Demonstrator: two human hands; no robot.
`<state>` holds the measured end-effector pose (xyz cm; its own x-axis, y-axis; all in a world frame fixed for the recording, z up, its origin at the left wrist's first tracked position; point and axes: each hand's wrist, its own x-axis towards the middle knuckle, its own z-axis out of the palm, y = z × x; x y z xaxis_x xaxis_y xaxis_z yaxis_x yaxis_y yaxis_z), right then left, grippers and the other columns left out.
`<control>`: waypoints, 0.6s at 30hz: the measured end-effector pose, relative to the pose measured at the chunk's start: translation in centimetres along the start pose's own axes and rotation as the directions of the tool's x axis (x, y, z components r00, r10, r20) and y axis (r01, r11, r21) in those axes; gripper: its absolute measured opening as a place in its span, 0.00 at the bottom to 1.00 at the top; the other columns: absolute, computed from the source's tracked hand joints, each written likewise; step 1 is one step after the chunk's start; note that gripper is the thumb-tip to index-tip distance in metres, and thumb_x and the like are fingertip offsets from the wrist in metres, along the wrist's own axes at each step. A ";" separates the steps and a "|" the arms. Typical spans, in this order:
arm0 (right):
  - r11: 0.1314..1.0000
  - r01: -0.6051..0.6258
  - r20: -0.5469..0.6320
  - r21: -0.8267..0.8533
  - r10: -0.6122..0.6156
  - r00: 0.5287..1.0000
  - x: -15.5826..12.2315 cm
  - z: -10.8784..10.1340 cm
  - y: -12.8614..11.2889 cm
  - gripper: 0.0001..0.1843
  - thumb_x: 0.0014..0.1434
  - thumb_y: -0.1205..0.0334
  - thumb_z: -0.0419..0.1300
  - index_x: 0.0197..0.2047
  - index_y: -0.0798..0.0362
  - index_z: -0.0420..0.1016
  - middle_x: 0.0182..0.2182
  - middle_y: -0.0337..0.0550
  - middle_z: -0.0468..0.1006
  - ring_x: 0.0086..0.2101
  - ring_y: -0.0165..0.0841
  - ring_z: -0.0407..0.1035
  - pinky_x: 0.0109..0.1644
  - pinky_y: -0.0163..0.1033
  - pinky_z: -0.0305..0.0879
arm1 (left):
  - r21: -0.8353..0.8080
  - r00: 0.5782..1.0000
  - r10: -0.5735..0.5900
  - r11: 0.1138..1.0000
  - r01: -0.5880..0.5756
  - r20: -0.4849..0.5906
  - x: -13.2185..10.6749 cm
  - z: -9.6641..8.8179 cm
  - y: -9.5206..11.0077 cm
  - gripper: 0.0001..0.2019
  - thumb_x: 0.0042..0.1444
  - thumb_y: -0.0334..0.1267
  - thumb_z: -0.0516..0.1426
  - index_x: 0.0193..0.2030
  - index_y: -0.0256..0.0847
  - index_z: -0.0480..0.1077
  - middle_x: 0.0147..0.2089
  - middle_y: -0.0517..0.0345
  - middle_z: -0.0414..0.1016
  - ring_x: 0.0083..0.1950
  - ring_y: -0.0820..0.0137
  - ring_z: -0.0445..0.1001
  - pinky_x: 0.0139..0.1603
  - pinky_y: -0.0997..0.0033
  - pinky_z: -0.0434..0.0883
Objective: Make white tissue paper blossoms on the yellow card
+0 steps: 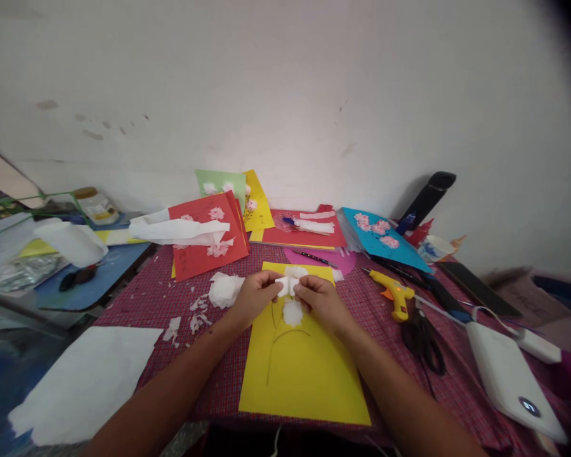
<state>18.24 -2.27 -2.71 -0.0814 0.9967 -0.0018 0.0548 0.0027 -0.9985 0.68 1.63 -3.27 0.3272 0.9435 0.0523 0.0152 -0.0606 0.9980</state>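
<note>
Between the fingertips of my left hand and my right hand is a small piece of white tissue paper. Both hands pinch it, one at each side, above the upper part of a yellow sheet. Just below the fingers a round white tissue flower lies on the sheet. Curved dark lines are drawn on the yellow paper beneath it. More white tissue shows behind my fingertips, partly hidden. Left of my left hand lies a crumpled tissue wad.
A yellow glue gun, black scissors and a white power bank lie to the right. Flower-decorated red and blue cards are at the back. Torn tissue scraps and a large white sheet are left.
</note>
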 end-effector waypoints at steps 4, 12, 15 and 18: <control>1.000 0.005 -0.025 -0.007 -0.005 1.000 0.1 -0.3 0.0 0.17 0.60 0.52 0.55 0.25 0.54 0.68 0.14 0.33 0.64 0.16 0.25 0.55 0.21 0.32 0.49 | -0.084 0.996 -0.034 0.996 0.027 -0.087 0.3 -0.4 -0.1 0.10 0.51 0.40 0.60 0.37 0.36 0.74 0.27 0.60 0.71 0.25 0.78 0.66 0.27 0.78 0.63; 0.999 -0.031 -0.018 -0.032 0.030 0.999 0.2 -0.6 -0.4 0.15 0.57 0.54 0.58 0.24 0.54 0.70 0.15 0.34 0.65 0.16 0.24 0.55 0.21 0.32 0.48 | -0.269 0.989 -0.091 0.961 0.058 -0.112 0.5 -0.6 0.0 0.11 0.47 0.42 0.62 0.33 0.35 0.73 0.25 0.60 0.70 0.24 0.78 0.66 0.26 0.77 0.64; 0.999 -0.039 -0.026 -0.034 0.038 0.999 0.1 -0.7 -0.5 0.12 0.53 0.57 0.61 0.23 0.54 0.68 0.14 0.33 0.64 0.16 0.24 0.54 0.21 0.32 0.47 | -0.282 0.988 -0.100 0.957 0.063 -0.121 0.5 -0.6 -0.2 0.12 0.47 0.44 0.63 0.33 0.36 0.73 0.25 0.61 0.70 0.24 0.78 0.66 0.26 0.77 0.64; 0.998 -0.054 -0.013 -0.011 0.054 0.998 0.0 -0.7 -0.6 0.11 0.51 0.59 0.62 0.23 0.53 0.66 0.14 0.31 0.64 0.16 0.24 0.53 0.21 0.32 0.46 | -0.281 0.988 -0.099 0.958 0.062 -0.119 0.6 -0.6 -0.4 0.13 0.48 0.44 0.62 0.34 0.36 0.72 0.25 0.61 0.70 0.24 0.78 0.66 0.26 0.77 0.64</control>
<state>18.92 -2.20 -2.05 -0.0658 0.9963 -0.0552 0.0698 -0.0506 -0.9963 0.27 2.39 -3.58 0.2091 0.9769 -0.0431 -0.2304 0.0921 0.9687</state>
